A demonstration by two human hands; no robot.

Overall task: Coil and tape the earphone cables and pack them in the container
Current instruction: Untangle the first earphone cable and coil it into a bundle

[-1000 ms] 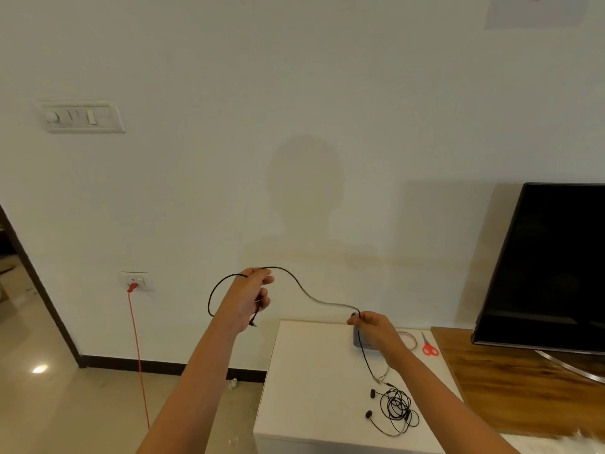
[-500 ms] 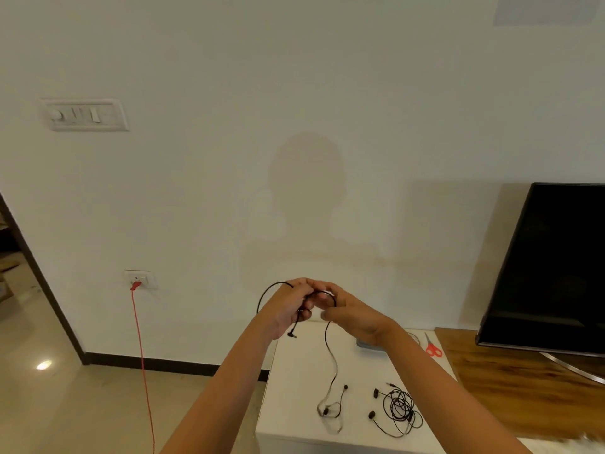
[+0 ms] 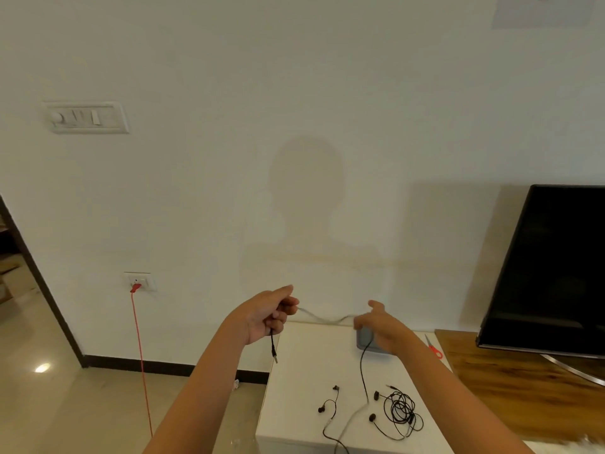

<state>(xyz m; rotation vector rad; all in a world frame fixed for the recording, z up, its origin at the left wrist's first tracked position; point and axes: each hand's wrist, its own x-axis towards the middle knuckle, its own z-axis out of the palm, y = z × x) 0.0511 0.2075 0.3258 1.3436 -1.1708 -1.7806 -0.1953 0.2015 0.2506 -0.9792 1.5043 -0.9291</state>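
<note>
- A grey container (image 3: 362, 340) sits at the back of the white table (image 3: 294, 381), close to the wall. The right hand covers most of it, so I can't tell what is inside.
- The left hand (image 3: 266, 319) is clenched around the earphone cable (image 3: 362, 365), held up beyond the table's left edge. The plug end dangles straight down below the fist.
- From that fist the cable sags across, blurred, to the right hand (image 3: 381, 330), which is raised in front of the container with its thumb up. Its fingers seem to pinch the cable, though the blur softens this.
- Below the right hand the cable drops to the tabletop and trails toward the near edge. Its two earbuds lie on the table to the left of the strand.
- A second earphone set (image 3: 401, 411) lies in a loose tangle on the table, just right of the hanging cable. Neither hand touches it.
- Red scissors (image 3: 433, 349) lie at the table's right edge, near the container.
- A television (image 3: 556, 263) stands on a wooden stand (image 3: 523, 388) to the right of the table.
</note>
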